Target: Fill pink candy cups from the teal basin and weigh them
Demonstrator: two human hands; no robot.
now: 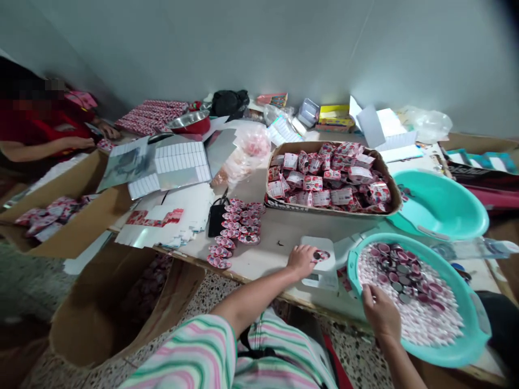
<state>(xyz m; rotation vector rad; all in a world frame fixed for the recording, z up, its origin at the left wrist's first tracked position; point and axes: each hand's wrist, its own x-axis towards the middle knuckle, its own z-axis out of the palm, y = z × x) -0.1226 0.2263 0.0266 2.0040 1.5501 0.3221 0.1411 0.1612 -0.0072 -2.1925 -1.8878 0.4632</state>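
My left hand [302,261] rests over the left part of a small white scale [324,246], its fingers closed at the left end of a pink-and-red patterned packet [321,256] with a dark round spot. My right hand [380,312] is over the near left edge of a turquoise basin [476,337], fingers bent together; whatever is between them is too small to make out. White-pink pellets [421,327] fill the basin, with small pink and dark round cups [401,270] on top. Left of the scale, similar packets [230,233] lie in two columns.
A cardboard box [391,186] of wrapped packets stands behind the scale. Another turquoise basin [454,210] is at the right. Printed sheets [182,162] and flat cards lie left. At far left, a person [44,129] in red sits near open cartons [60,237].
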